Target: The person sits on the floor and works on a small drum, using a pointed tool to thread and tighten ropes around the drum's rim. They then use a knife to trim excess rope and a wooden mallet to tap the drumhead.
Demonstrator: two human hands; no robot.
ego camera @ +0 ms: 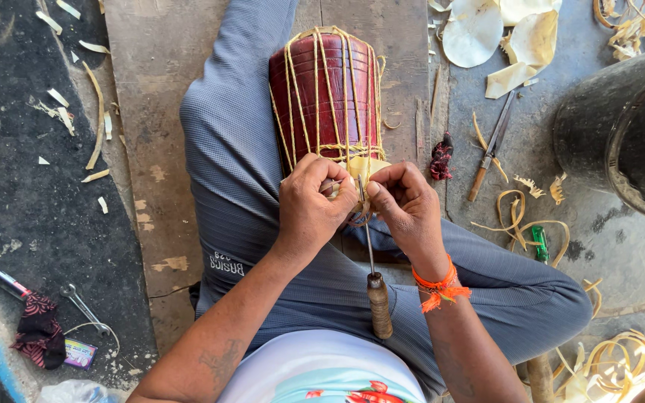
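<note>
Awl (377, 291) with wooden handle lies nearest, its shaft running up between both hands. Left hand (311, 201) and right hand (404, 205) sit together at the near end of the red drum (326, 93) on the lap, each pinching the yellowish lacing (360, 168) (exact finger grip partly hidden). Knife (490, 145) lies apart on the floor.

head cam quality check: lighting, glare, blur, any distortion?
Head view: hard daylight, sharp focus throughout, no motion blur on the left hand or right hand; blown-out sun patch at the bottom right corner; sheen on the red drum; wide-angle bending of the black pot near the right edge.
</note>
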